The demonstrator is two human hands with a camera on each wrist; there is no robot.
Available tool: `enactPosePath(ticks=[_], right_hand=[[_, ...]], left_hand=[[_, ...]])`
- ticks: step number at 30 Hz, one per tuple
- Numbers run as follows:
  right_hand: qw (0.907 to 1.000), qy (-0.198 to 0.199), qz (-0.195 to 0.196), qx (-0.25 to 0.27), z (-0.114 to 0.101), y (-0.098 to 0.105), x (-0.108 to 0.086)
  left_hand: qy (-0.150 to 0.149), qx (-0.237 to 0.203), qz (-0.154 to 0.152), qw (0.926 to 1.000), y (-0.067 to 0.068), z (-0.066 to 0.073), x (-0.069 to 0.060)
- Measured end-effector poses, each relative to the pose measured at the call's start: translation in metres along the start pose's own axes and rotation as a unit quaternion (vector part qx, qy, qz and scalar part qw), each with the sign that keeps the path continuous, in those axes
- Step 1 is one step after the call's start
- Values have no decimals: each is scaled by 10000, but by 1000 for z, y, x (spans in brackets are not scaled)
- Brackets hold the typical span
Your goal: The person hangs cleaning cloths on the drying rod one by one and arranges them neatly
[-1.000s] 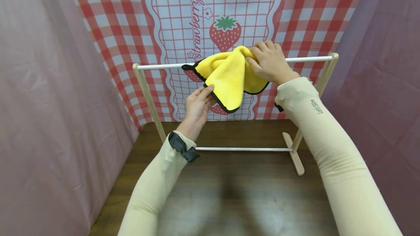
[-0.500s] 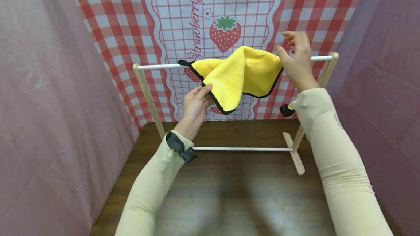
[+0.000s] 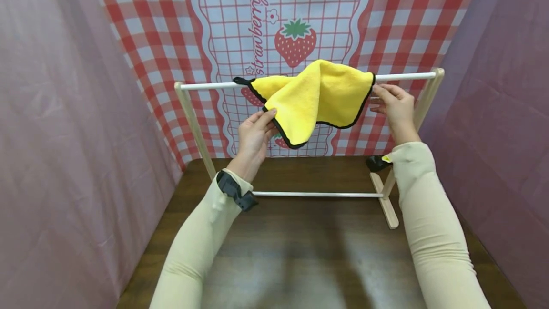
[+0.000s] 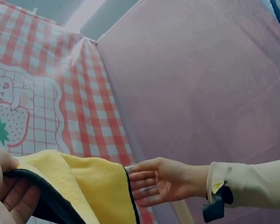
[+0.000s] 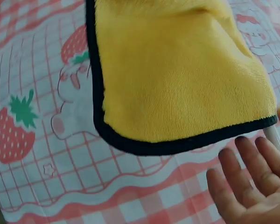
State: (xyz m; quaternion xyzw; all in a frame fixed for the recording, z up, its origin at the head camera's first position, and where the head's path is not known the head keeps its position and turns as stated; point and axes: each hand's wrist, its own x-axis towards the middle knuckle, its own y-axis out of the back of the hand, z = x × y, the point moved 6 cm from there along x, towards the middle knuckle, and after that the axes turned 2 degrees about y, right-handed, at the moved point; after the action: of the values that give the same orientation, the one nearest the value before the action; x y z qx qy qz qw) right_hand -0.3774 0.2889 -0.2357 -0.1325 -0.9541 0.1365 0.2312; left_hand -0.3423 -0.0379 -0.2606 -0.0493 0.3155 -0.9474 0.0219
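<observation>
A yellow towel (image 3: 343, 92) with black edging hangs over the upper white bar (image 3: 407, 77) of a small rack, its front part folded and gathered toward the left. My left hand (image 3: 254, 137) pinches the towel's lower left edge between thumb and fingers; the left wrist view shows the black hem (image 4: 42, 191) in that grip. Beside the towel's right edge is my right hand (image 3: 396, 108), its fingers (image 5: 247, 170) extended below the hem in the right wrist view. The right thumb is close to the hem; whether it touches cannot be made out.
The rack has wooden side posts (image 3: 195, 130), a lower white bar (image 3: 317, 194) and a wooden foot (image 3: 386, 204) on the dark wooden table (image 3: 300, 242). Behind it hangs a strawberry-print checked cloth (image 3: 296, 42). Pink curtains (image 3: 64, 132) flank both sides.
My right hand has left the top of the towel, moving right and then down beside its right edge. The towel's right part is now spread wider along the bar. My left hand barely moved.
</observation>
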Motion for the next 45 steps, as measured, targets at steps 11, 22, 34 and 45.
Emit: enactPosePath(ticks=[11, 22, 34, 45], right_hand=[[9971, -486, -8, 580, -17, -11, 10], [9968, -800, 59, 39, -39, -15, 36], [9964, -765, 256, -245, -53, -22, 47], [9968, -621, 473, -160, -62, -22, 45]], left_hand=[[-322, 443, 247, 9982, 5, 29, 21], [-525, 918, 402, 9936, 8, 68, 60], [-527, 1096, 446, 9916, -4, 88, 86], [-1073, 847, 250, 9903, -20, 96, 91]])
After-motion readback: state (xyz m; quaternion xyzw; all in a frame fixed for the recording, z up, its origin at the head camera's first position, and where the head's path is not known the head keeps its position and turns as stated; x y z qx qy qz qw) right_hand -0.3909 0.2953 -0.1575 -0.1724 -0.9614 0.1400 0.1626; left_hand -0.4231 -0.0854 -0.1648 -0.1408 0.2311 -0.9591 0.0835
